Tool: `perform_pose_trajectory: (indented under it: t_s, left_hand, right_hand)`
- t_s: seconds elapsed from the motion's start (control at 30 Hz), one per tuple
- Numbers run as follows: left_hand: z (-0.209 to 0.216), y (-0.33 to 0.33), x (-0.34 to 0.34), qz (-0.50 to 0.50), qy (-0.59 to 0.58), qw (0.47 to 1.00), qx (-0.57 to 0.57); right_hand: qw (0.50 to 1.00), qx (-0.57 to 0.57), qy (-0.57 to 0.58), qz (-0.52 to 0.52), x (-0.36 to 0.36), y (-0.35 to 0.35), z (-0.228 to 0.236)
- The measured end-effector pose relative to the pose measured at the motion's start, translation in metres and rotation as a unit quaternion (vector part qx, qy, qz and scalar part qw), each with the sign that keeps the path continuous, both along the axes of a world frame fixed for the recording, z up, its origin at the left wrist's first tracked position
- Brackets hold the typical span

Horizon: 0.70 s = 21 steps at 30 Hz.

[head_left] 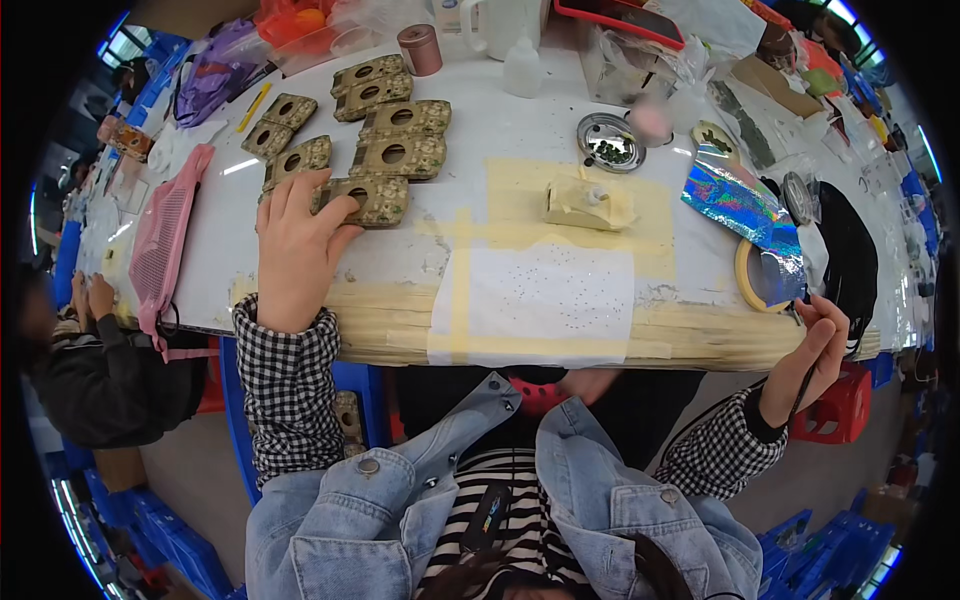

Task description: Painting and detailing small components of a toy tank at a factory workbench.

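Observation:
My left hand (300, 245) reaches to the near end of a group of camouflage-patterned blocks with round holes. Its fingers and thumb close on the nearest camouflage block (383, 204), covering part of it. Out at the right table edge, my right hand (808, 358) is closed on a thin dark stick-like tool (803, 388); its exact kind is unclear. A roll of yellow tape (745, 275) lies close to that hand, partly under a shiny holographic pouch (735, 200). Centrally, a tape-covered block (588, 205) sits on yellow tape, behind a white sheet (535, 300) with small dark specks.
A round metal dish (585, 135) holds small green pieces. Behind it stand a clear bin (620, 70), a white bottle (522, 68) and a pink tin (420, 50). A pink mesh bag (170, 225) lies left. Another person's hands (95, 297) show at far left.

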<state>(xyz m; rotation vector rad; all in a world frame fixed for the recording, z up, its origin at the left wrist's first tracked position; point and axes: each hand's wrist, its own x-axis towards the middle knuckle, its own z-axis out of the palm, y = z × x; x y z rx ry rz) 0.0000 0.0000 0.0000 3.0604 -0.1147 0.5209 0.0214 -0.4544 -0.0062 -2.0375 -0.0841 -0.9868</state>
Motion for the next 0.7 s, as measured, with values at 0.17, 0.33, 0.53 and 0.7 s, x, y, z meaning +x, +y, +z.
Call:
perform_pose_trajectory:
  t_s: [0.17,0.33,0.53,0.7]
  left_hand:
    - [0.016,-0.02,-0.019,-0.058,-0.085,0.994,0.026]
    - [0.038,-0.072,-0.046,-0.25,-0.004,0.968,-0.03]
    - [0.043,-0.094,-0.037,-0.359,-0.03,0.928,-0.09]
    - [0.04,-0.103,-0.023,-0.353,-0.131,0.905,-0.199]
  right_hand:
    - [0.991,-0.003,0.034,0.13,-0.017,0.021,-0.002]
    - [0.909,0.01,0.061,0.412,-0.032,0.086,0.005]
    - [0.881,-0.108,0.072,0.456,-0.038,0.119,0.019]
    - [0.913,-0.044,0.009,0.405,-0.034,0.12,0.033]
